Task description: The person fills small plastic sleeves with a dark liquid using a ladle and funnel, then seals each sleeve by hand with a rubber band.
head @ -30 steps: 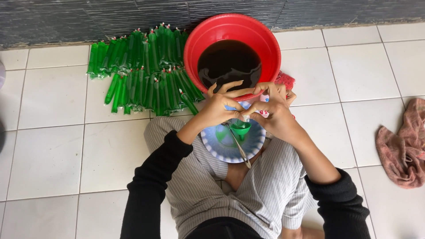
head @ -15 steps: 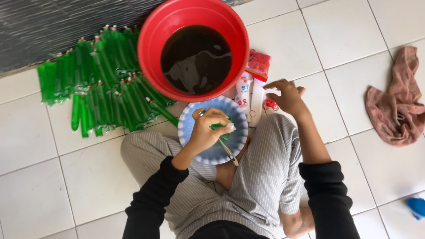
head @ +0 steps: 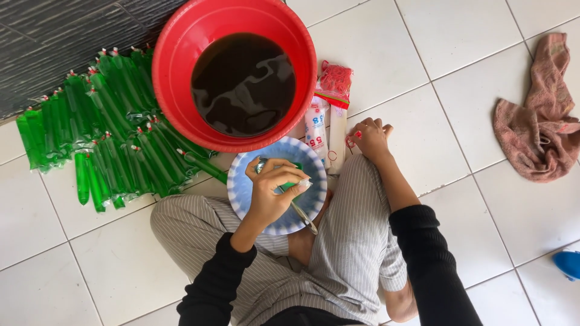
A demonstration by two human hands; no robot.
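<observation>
Red rubber bands (head: 352, 140) lie on the white tile beside the plastic packets (head: 316, 128), and the right hand (head: 368, 136) is now down on them, fingers curled to pinch one; whether a band is already caught between the fingertips I cannot tell. Half a second ago this hand was a little higher, open above the bands, and one second ago both hands were joined together over the funnel (head: 291, 171). So the hands have separated. The left hand (head: 273, 188) stays over the blue bowl (head: 241, 183), closed around the top of a small filled bag (head: 306, 182), which it holds pinched at the neck, with the green funnel under the fingers and a metal spoon (head: 300, 214) lying in the bowl. I judge that filling of this bag is finished and its mouth is kept shut until a band comes for tying. Behind the bowl stands the red basin (head: 175, 72) with dark liquid, and at its left many green tied bags (head: 103, 133) lie in rows. A pink cloth (head: 531, 121) is well apart at the right.
</observation>
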